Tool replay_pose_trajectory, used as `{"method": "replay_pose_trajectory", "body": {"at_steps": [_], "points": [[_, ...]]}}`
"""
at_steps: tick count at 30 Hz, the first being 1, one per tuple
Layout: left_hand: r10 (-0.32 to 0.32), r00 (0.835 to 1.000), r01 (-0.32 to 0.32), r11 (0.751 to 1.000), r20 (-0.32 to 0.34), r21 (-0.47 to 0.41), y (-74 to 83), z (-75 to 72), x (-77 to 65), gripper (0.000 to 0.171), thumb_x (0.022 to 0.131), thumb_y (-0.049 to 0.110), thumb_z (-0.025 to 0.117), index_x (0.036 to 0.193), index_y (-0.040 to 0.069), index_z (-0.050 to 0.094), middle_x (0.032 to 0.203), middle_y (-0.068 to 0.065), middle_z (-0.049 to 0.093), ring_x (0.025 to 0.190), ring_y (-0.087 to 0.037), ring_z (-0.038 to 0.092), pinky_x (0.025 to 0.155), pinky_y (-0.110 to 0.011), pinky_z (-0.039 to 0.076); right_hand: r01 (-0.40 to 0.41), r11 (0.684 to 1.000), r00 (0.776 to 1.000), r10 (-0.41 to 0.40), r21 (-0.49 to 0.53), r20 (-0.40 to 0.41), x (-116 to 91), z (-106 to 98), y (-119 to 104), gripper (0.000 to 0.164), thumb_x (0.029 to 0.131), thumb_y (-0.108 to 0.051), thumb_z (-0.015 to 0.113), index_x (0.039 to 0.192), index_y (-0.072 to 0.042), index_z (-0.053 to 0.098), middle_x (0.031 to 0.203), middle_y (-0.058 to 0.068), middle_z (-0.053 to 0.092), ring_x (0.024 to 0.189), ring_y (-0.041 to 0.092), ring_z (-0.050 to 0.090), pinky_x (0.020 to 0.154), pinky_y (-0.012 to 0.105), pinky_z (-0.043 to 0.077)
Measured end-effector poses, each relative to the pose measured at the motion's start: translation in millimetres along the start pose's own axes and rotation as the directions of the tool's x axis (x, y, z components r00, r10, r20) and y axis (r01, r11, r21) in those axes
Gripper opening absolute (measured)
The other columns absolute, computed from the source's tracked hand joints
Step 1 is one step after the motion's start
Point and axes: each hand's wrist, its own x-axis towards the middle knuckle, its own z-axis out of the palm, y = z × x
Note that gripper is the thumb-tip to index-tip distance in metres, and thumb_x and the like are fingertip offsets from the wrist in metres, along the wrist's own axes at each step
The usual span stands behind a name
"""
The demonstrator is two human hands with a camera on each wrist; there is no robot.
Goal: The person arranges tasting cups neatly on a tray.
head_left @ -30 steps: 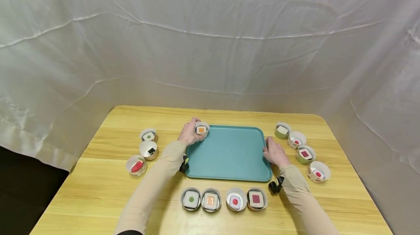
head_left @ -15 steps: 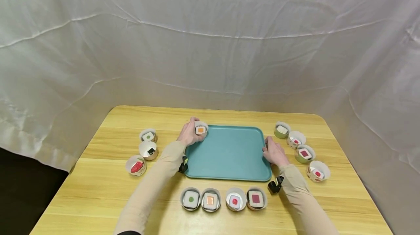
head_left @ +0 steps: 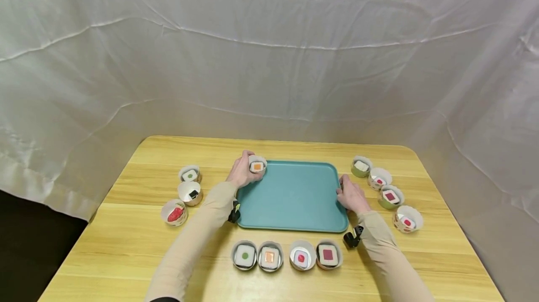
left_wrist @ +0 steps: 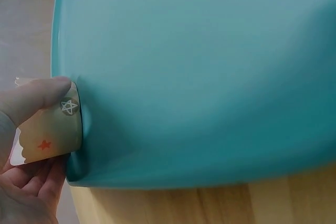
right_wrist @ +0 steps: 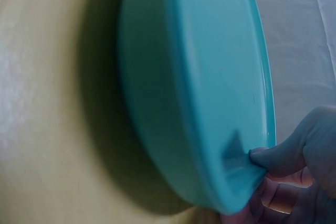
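Note:
My left hand (head_left: 243, 172) grips a scalloped paper cup (left_wrist: 55, 124) printed with stars, at the far left corner of the teal tray (head_left: 290, 199). Inside that cup, the head view shows a white square sushi piece (head_left: 257, 166) with an orange centre. In the left wrist view the thumb lies along the cup's side and the other fingers curl beneath it. My right hand (head_left: 353, 195) pinches the tray's right rim, thumb on top and fingers underneath, as the right wrist view shows.
Along the near side stand several cups (head_left: 269, 257) with sushi pieces. Three cups (head_left: 190, 193) sit on the left, one holding a red piece (head_left: 175, 214). On the right, several more cups (head_left: 390, 197) form a slanting line on the wooden table (head_left: 126, 246). Pale curtains (head_left: 269, 58) hang behind.
Hardly anything differs. The left hand and its cup have shifted very slightly left in the head view; the right hand stays at the tray's rim.

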Motion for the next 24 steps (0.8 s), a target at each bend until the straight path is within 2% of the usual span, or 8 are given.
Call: {"method": "replay_pose_trajectory", "body": {"at_steps": [13, 24], "points": [[-0.019, 1.0, 0.018, 0.999, 0.018, 0.034, 2.8, -1.4, -1.5, 0.07, 0.078, 0.009, 0.084, 0.134, -0.002, 0.043, 0.123, -0.025, 0.063, 0.112, -0.038, 0.062, 0.102, -0.05, 0.052, 0.003, 1.0, 1.0, -0.003, -0.001, -0.004, -0.5, 0.1, -0.2, 0.023, 0.102, -0.012, 0.048, 0.12, 0.001, 0.044, 0.093, 0.018, 0.058, 0.08, 0.03, 0.056, 0.067, 0.039, 0.049], [-0.048, 0.999, 0.047, 0.999, 0.026, 0.025, 0.0, -0.3, 0.9, 0.069, 0.08, 0.009, 0.084, 0.135, -0.001, 0.043, 0.123, -0.025, 0.062, 0.113, -0.038, 0.062, 0.103, -0.049, 0.052, -0.002, 1.0, 1.0, 0.002, -0.001, -0.004, -1.6, 0.2, -0.8, 0.023, 0.102, -0.012, 0.048, 0.12, 0.001, 0.044, 0.093, 0.018, 0.059, 0.08, 0.03, 0.056, 0.068, 0.04, 0.049]]}}
